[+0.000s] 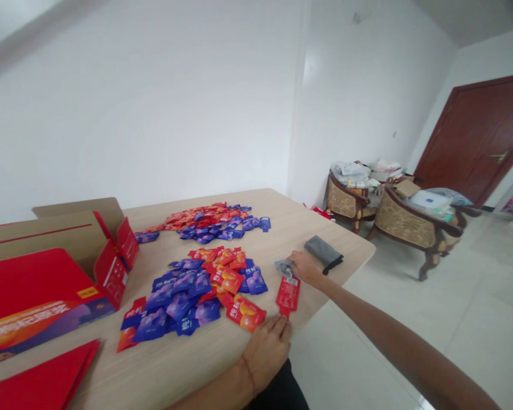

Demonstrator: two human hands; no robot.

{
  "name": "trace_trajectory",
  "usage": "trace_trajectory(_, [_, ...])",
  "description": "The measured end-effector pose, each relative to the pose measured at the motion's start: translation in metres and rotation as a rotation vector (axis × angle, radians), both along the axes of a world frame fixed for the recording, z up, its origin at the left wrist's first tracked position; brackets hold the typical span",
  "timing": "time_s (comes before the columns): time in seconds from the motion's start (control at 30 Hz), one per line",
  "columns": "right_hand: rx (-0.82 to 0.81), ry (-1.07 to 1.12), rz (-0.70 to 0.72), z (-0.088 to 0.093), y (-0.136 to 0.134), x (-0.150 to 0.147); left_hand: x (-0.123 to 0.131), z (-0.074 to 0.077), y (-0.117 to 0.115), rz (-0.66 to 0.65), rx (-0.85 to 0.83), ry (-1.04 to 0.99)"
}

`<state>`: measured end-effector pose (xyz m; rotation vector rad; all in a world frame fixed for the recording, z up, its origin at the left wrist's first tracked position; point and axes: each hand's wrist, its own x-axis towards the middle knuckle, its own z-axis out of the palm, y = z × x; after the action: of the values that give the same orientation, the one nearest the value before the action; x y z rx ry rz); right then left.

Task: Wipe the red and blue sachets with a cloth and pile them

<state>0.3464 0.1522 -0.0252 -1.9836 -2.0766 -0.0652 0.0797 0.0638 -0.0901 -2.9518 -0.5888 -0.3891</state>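
Left hand at red sachet; table edge beside

Home, seemingly — patterned armchairs, red-brown door, tiled floor.

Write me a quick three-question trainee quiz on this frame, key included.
1. Which hand is nearer the folded dark cloth: left or right?
2. True or false: the open box stands to the right of the packet piles.
3. Fill in: the left hand is at the near end of a ___ packet.

Key: 1. the right hand; 2. false, the open box is left of the packet piles; 3. red.
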Motion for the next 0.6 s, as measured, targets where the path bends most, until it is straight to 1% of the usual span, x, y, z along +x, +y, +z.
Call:
trace_trajectory(0.13, [0.231,0.147,-0.133,0.004,-0.019,0.011,-0.003,0.009,-0.011,-0.075,0.016,0.001])
trace_trajectory(0.2, [0.313,0.193,-0.170,0.011,-0.031,0.019,-0.004,0.017,-0.015,-0.088,-0.028,-0.095])
trace_trajectory(0.23, [0.363,0.228,-0.184,0.016,-0.037,0.024,-0.004,0.023,-0.015,-0.059,-0.100,-0.187])
trace_trajectory(0.27, [0.423,0.274,-0.200,0.021,-0.043,0.028,-0.003,0.029,-0.013,-0.005,-0.205,-0.304])
trace_trajectory(0.33, [0.556,0.391,-0.236,0.032,-0.052,0.034,0.000,0.041,-0.005,0.146,-0.470,-0.541])
trace_trajectory(0.37, [0.614,0.455,-0.244,0.036,-0.056,0.036,0.002,0.046,0.001,0.226,-0.589,-0.616])
trace_trajectory(0.4, [0.654,0.510,-0.241,0.040,-0.060,0.037,0.005,0.050,0.007,0.296,-0.669,-0.631])
trace_trajectory(0.43, [0.671,0.549,-0.223,0.043,-0.062,0.036,0.007,0.053,0.013,0.350,-0.708,-0.590])
trace_trajectory(0.47, [0.670,0.585,-0.193,0.046,-0.065,0.035,0.010,0.055,0.017,0.388,-0.712,-0.515])
trace_trajectory(0.53, [0.611,0.693,-0.128,0.049,-0.068,0.031,0.013,0.057,0.021,0.427,-0.671,-0.367])
trace_trajectory(0.6, [0.495,0.870,-0.100,0.049,-0.069,0.027,0.015,0.058,0.018,0.430,-0.585,-0.293])
